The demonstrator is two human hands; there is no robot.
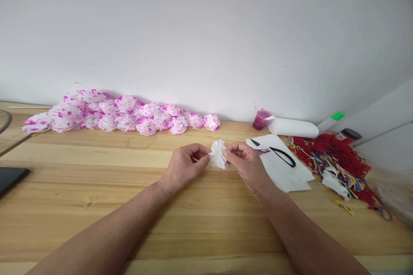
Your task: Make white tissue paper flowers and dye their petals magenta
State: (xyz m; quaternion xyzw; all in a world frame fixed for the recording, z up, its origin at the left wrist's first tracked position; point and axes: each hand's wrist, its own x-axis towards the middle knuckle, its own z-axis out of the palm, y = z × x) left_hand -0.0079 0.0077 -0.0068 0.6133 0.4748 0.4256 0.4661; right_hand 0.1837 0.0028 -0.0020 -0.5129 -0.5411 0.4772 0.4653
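Both my hands meet over the middle of the wooden table point(97, 189). Between them is a small white tissue-paper flower point(218, 154), folded and fanned out. My left hand point(185, 165) pinches its left side with fingers closed. My right hand point(245, 161) pinches its right edge between thumb and fingertips. The flower is just above the tabletop.
A row of several white-and-pink paper flowers point(122, 116) lies along the wall. To the right are white paper sheets point(284, 167) with black scissors point(282, 156), a pink cup point(261, 119), a white bottle point(293, 128), a heap of red and coloured strings point(335, 157). A dark object point(11, 178) sits at the left edge.
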